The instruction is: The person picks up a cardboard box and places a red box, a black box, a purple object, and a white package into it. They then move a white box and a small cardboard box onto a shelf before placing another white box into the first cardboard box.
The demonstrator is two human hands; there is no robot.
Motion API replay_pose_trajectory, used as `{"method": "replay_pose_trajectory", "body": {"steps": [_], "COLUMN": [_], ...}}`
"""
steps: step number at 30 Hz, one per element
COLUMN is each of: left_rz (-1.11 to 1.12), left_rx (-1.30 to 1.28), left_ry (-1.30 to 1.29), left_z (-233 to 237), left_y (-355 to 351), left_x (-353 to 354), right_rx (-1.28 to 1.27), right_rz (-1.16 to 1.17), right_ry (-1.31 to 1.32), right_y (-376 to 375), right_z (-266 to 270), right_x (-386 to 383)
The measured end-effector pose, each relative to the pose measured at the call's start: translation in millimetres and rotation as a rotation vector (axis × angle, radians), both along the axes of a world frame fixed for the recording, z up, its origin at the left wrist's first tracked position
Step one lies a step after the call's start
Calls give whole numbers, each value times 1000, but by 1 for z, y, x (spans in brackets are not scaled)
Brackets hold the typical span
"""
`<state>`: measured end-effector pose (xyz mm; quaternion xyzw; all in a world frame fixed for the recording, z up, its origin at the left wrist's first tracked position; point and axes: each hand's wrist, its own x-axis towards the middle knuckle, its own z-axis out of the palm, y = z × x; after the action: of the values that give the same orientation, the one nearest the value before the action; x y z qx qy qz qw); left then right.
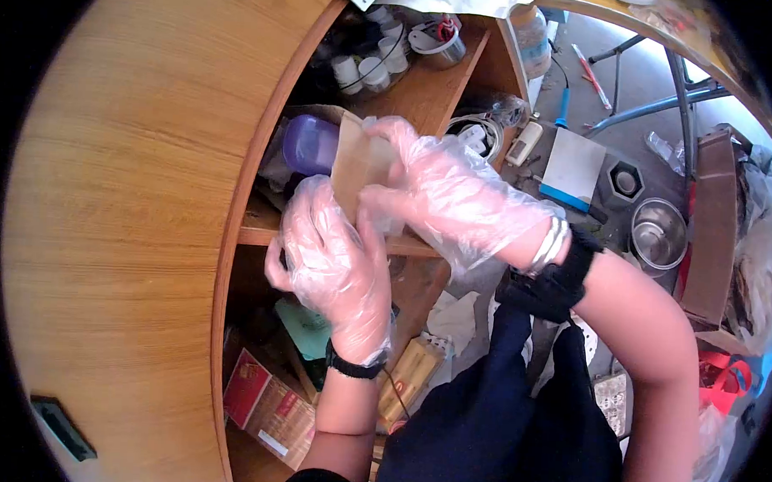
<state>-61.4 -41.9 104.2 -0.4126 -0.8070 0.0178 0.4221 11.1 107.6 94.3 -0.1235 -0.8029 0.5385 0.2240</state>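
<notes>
A brown cardboard box (350, 163) sits at the cabinet's middle shelf, with a purple plastic container (311, 145) inside or just behind its raised side. My right hand (456, 192), in a clear plastic glove, grips the box's near side with fingers above and thumb below. Also gloved, my left hand (330, 260) has its fingers curled at the box's lower edge, close to the right thumb. Part of the left fingertips is hidden, but the hand appears to hold that edge.
White bottles (375, 73) and a metal cup (438, 46) stand on the upper shelf. Coiled white cable (483, 134) lies beside. Below are a red-and-brown package (265, 407) and a green item (302, 327). A wooden door (140, 215) fills the left; a steel bowl (658, 233) is on the floor.
</notes>
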Motion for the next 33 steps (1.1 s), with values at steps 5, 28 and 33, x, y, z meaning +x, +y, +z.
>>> {"method": "replay_pose_trajectory", "body": {"steps": [5,28,33], "left_rz": [112,-583,-565], "left_rx": [-12,237,108], "left_ry": [49,-731,-876], "left_z": [1,-11,-34], "left_y": [-4,53,80], "left_x": [-4,17,13], "right_rx": [133,-29,-2], "right_rz": [-172,-339,-358], "right_ry": [235,257,149], "right_y": [-10,18,36], "right_z": [-33,-69,-103], "right_x": [-37,6,66]}}
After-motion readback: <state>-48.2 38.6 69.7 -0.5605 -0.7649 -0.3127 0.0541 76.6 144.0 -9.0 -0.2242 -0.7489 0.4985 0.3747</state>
